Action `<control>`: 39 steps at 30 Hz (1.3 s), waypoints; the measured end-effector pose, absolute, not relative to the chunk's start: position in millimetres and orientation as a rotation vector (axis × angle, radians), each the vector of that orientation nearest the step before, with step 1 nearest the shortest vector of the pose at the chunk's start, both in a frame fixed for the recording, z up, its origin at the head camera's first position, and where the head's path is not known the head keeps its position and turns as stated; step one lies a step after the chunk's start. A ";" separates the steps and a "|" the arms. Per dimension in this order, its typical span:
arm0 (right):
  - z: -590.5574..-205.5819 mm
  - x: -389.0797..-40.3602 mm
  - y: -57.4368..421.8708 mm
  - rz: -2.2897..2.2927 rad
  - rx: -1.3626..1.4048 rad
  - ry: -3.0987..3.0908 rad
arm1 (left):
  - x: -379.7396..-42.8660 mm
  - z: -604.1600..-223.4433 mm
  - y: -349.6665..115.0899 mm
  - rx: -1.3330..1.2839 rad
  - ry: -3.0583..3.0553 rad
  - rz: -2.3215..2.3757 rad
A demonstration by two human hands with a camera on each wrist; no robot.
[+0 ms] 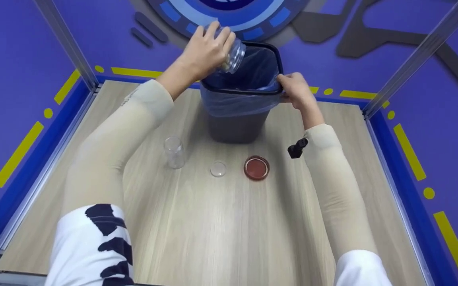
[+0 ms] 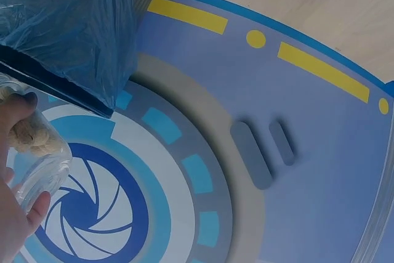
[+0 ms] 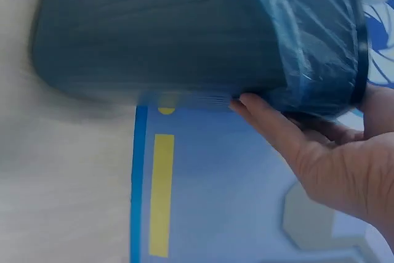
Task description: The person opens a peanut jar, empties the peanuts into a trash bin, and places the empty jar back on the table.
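Note:
My left hand (image 1: 209,49) grips a clear jar (image 1: 236,57), tipped sideways with its mouth over the opening of a dark grey trash bin (image 1: 233,129). Pale beige pieces (image 2: 38,137) lie inside the jar in the left wrist view. A translucent bluish bag (image 1: 239,104) lines the bin and folds down outside below the black rim. At the bin's right side, my right hand (image 1: 297,90) holds the rim, with the thumb on top and the fingers underneath against the outer wall.
On the wooden table (image 1: 213,222) in front of the bin stand a small clear glass jar (image 1: 174,153), a round clear lid (image 1: 218,169) and a reddish-brown lid (image 1: 256,168). Blue-purple panels (image 1: 133,55) enclose the back and sides, with metal posts at the corners.

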State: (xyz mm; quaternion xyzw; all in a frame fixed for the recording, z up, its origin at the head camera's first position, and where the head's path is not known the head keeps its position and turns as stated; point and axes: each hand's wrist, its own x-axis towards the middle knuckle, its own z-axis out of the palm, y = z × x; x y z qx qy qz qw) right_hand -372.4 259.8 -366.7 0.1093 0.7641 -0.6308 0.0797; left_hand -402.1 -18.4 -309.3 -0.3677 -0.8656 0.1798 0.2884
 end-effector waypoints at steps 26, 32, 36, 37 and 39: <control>-367.7 -367.8 274.4 -1.904 0.277 2.219 | -401.0 -307.3 -17.8 -1.006 -2.379 0.486; -376.4 -367.2 281.8 -2.005 0.238 2.154 | -400.2 -310.4 -18.7 -1.033 -2.332 0.495; -377.6 -366.4 281.9 -2.023 0.237 2.145 | -401.1 -311.5 -19.6 -1.030 -2.274 0.519; -378.0 -366.2 281.2 -2.025 0.239 2.147 | -401.5 -311.5 -19.8 -1.035 -2.245 0.528; -377.9 -366.0 280.1 -2.017 0.244 2.167 | -402.8 -310.0 -19.9 -1.048 -2.181 0.551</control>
